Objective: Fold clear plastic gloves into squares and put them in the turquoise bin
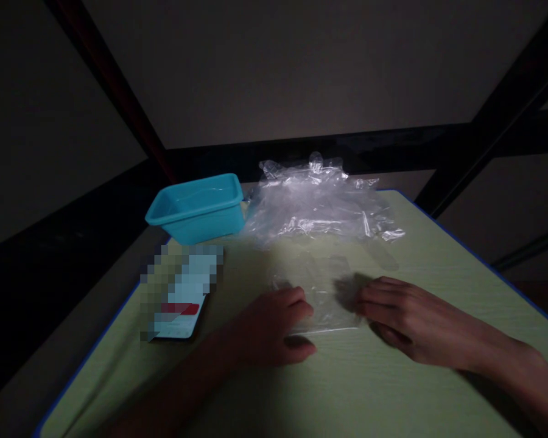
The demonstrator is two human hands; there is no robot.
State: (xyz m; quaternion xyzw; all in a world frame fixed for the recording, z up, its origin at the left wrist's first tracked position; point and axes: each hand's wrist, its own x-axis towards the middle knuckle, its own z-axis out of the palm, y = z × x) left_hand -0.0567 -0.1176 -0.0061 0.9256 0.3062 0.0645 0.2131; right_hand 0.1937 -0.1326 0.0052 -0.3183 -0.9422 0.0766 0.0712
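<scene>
A thin, clear plastic glove (pixel 326 304) lies flat on the table, with its straight cuff edge towards me and faint finger shapes at the far end. At its left side is my left hand (pixel 276 328), fingers bent over the plastic and the thumb held apart below them. My right hand (pixel 395 310) rests by the opposite edge, fingers loosely bent and fingertips at the plastic; the thumb sits lower, apart from them. Neither hand visibly grips anything. Just beyond the flat glove is a crumpled, shiny pile of clear plastic gloves (pixel 319 204).
A turquoise plastic basket (pixel 203 225) stands at the table's back left. Nearer me lies a phone (pixel 182 322) with a lit, partly blurred screen. The pale green table (pixel 338 389) has a blue edge. A wall (pixel 278 73) with a dark lower band rises behind it.
</scene>
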